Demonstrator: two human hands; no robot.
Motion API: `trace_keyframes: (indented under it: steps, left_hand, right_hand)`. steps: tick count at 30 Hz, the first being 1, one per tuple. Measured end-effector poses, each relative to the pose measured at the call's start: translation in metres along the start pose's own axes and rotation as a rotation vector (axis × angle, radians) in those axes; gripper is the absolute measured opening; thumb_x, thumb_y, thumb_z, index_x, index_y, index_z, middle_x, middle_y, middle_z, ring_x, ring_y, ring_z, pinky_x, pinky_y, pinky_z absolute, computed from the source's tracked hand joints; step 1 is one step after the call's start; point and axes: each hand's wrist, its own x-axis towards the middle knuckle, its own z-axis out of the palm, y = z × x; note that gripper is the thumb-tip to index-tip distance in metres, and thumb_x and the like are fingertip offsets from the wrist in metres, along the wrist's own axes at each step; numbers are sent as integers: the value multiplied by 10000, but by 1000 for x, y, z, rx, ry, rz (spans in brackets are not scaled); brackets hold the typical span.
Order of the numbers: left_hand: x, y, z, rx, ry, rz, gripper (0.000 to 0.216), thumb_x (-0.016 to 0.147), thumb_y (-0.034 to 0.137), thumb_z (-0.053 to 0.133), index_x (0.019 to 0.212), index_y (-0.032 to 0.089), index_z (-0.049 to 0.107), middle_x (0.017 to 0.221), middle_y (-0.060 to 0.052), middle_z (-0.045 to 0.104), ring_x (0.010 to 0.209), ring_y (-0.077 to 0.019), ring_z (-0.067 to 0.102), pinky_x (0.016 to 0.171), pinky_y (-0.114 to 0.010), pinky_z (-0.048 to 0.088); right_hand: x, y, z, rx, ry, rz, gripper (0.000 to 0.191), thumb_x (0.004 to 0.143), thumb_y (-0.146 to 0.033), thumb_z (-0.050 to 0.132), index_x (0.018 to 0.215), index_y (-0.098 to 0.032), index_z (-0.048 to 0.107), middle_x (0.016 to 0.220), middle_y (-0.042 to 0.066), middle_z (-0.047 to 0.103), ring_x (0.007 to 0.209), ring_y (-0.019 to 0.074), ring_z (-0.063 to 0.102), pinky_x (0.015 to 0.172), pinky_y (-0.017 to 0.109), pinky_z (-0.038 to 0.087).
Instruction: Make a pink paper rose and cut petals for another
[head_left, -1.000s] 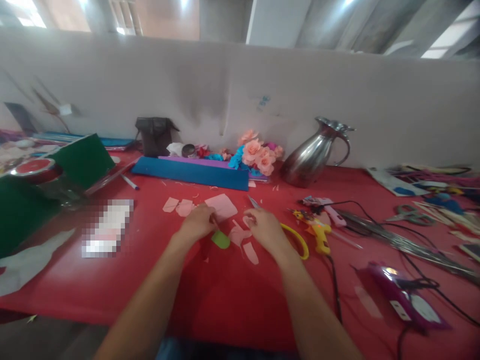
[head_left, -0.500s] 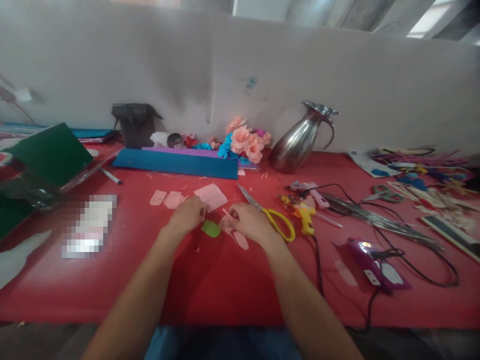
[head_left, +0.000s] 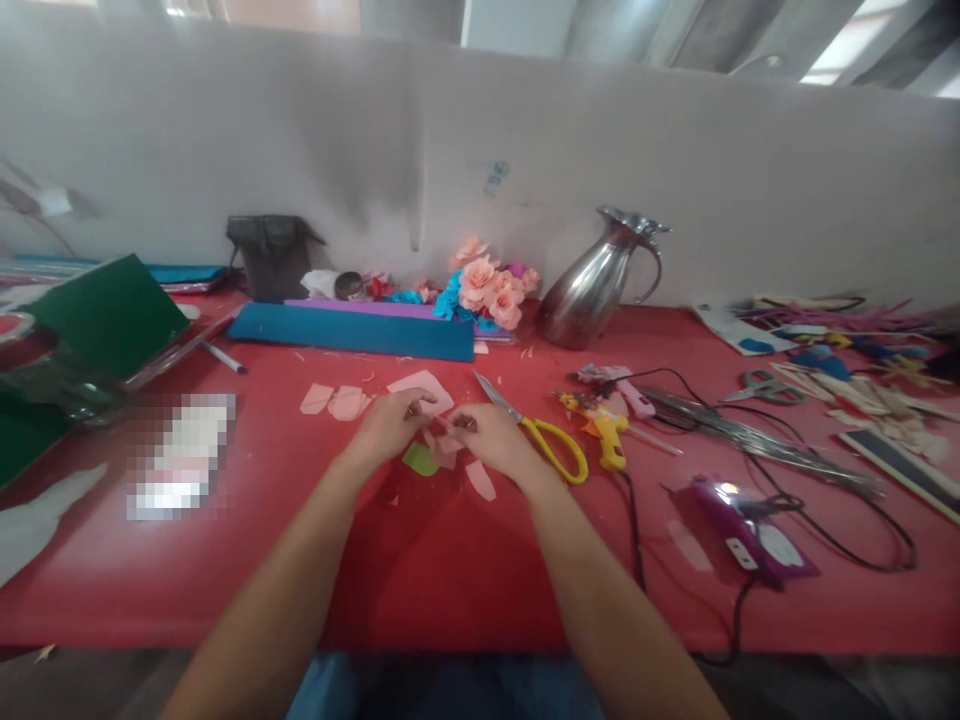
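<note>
My left hand (head_left: 391,424) and my right hand (head_left: 491,437) face each other over the middle of the red table. Between their fingertips is a small pink paper piece (head_left: 441,424), with both hands closed on it. Part of it is hidden by the fingers. Just below lies a light green paper cutout (head_left: 421,460), and a pink petal-shaped piece (head_left: 481,481) rests under my right wrist. A larger pink sheet (head_left: 420,385) lies behind the left fingers, with further pink cutouts (head_left: 346,403) to its left. Yellow-handled scissors (head_left: 556,452) lie beside my right hand.
On the right are a yellow glue gun (head_left: 611,440), a purple power strip (head_left: 750,535) with black cords, and a bundle of wires (head_left: 757,440). Behind stand a metal jug (head_left: 592,285), paper flowers (head_left: 491,285) and a blue strip (head_left: 352,331). A green board (head_left: 112,315) leans at left.
My hands have come closer together and risen slightly, now with the pink piece between them. The left hand moved right, towards the right hand. Scissors and cutouts stay put.
</note>
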Motion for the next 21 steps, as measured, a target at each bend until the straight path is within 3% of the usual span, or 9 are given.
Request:
trace_keyframes:
  steps: [7, 15, 18, 21]
  left_hand:
    - [0, 9, 7, 76, 27, 42, 266, 733, 54, 459, 814, 178, 680, 831, -32, 687, 767, -142, 602, 690, -234, 432]
    - [3, -2, 5, 69, 56, -66, 168, 770, 208, 527, 689, 160, 666, 648, -27, 638, 625, -140, 558, 580, -237, 384]
    - [1, 5, -6, 77, 89, -109, 179, 769, 210, 513, 654, 161, 641, 612, -17, 613, 596, -131, 535, 567, -232, 366]
    - [-21, 15, -34, 178, 110, -127, 208, 757, 224, 496, 579, 179, 593, 567, 0, 583, 561, -127, 503, 558, -234, 353]
  right_hand:
    - [0, -5, 2, 44, 28, -22, 125, 814, -252, 568, 773, -180, 661, 768, 19, 679, 665, 132, 569, 598, 235, 378]
    - [1, 9, -8, -135, 118, 48, 207, 763, -66, 526, 825, -194, 676, 882, 41, 692, 777, 149, 601, 683, 239, 404]
    - [2, 14, -10, -155, 134, 80, 195, 769, -88, 533, 828, -201, 679, 879, 38, 693, 780, 159, 606, 681, 250, 409]
    - [2, 15, -12, -136, 181, 105, 198, 779, -131, 554, 920, -198, 675, 940, 49, 680, 798, 160, 606, 705, 260, 421]
